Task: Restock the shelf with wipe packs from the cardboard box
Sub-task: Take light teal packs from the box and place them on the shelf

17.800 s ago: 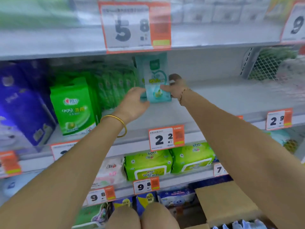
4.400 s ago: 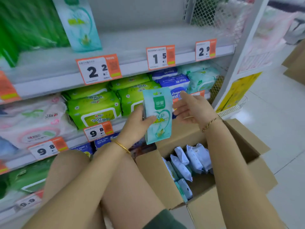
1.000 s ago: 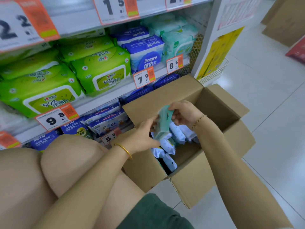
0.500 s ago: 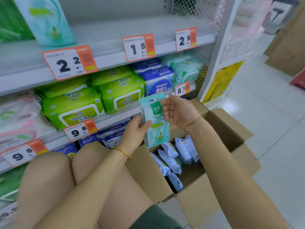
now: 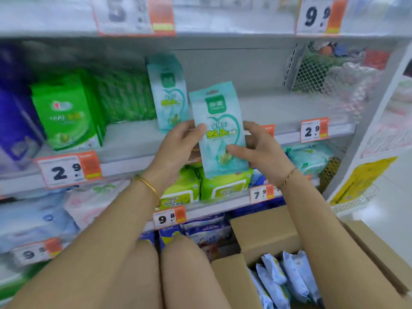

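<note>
Before the middle shelf [image 5: 278, 110], a teal wipe pack [image 5: 219, 130] stands upright in both hands, lifted from box level half a second ago to shelf height. Its glossy flat film pouch carries a green square logo, a heart outline and yellow "99.9" print. Left hand [image 5: 178, 146] grasps its left edge, thumb on the front; right hand [image 5: 258, 148] grasps the right edge, thumb across the lower front. Behind it, a matching pack [image 5: 167, 92] already stands on the smooth grey shelf beside bright green packs [image 5: 66, 112]. Below right, the brown cardboard box [image 5: 267, 228] sits open, with soft pale-blue packs [image 5: 287, 279] on edge inside.
</note>
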A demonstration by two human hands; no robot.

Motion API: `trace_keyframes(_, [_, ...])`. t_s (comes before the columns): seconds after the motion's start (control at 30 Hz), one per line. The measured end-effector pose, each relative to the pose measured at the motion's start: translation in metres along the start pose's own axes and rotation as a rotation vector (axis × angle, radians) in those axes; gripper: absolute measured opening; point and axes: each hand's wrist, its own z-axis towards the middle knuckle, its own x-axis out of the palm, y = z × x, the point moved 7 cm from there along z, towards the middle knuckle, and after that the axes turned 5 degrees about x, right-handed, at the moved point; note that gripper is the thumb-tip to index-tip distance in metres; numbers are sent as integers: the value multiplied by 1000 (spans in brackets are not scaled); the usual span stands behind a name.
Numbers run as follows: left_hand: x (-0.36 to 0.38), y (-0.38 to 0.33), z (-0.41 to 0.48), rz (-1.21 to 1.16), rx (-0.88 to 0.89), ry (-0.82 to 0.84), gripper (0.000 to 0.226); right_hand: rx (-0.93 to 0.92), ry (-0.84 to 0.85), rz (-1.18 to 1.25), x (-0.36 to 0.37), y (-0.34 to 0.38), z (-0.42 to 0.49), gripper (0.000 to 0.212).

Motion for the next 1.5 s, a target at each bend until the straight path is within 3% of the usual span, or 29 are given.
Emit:
trace_keyframes(0.17, [-57,-37,49,240,131,-176,26,-82,-64,-64,40,55,74,45])
trace_keyframes(0.27, [-84,-37,71,392,162,-288,28,-135,-101,-289,63,63,110,50])
trace_keyframes(0.37, [-98,-25,77,546,153,-406,26,-77,-119,-531,80,51,129,48])
trace_keyframes(0.8, [-106,-7,86,715,78,-452,31,51,-182,-480,87,26,141,62])
trace_keyframes(0.93, [-95,-22,58,689,245,-537,39,14,-233,-457,65,31,112,67])
trace_keyframes(1.03, [-56,-17,19,546,354,-442,33,-100,-328,-376,31,29,53,50])
trace_keyframes(1.13, [4,28,-17,471,302,-205,30,-81,-402,-337,-11,-14,-19,33])
trace_keyframes(1.33, [114,187,-86,423,-131,262,31,493,-384,-405,-76,-211,-118,18])
trace_keyframes(1.43, [140,238,-108,438,-277,354,34,735,-230,-559,-78,-296,-144,16])
trace_keyframes(1.5, [148,253,-109,450,-282,380,34,905,-42,-635,-68,-343,-159,22])
